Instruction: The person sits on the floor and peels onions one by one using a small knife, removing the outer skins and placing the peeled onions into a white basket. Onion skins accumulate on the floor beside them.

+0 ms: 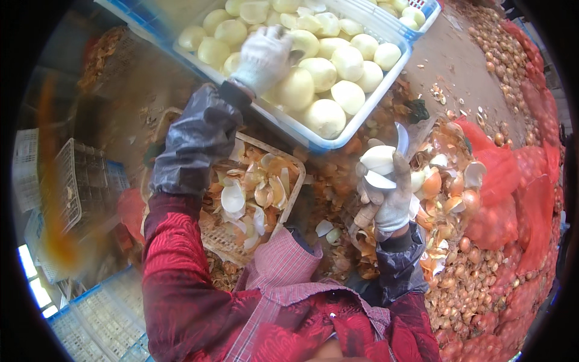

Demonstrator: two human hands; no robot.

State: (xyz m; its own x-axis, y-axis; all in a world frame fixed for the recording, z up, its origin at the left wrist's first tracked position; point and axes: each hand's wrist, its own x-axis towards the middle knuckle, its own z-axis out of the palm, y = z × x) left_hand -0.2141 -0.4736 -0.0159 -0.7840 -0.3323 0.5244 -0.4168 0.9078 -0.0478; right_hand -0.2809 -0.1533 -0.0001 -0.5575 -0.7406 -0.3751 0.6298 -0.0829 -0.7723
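My left hand (267,56), in a pale knit glove, reaches over the rim of a blue-and-white plastic crate (362,131). It rests among large peeled onions (347,63); its fingers are partly hidden, so whether it grips one is unclear. My right hand (389,199), gloved and soiled at the fingers, is to the right below the crate. From beside its thumb a short curved knife blade (401,138) points up; the handle is hidden. White onion pieces (377,160) are held between this hand's thumb and fingers.
A plastic basket (296,181) of onion skins (233,199) stands below my left forearm. Unpeeled onions and skins (432,181) heap beside my right hand, with red mesh sacks (493,199) beyond. A second crate (427,20) adjoins the first. Stacked crates (68,185) stand at left.
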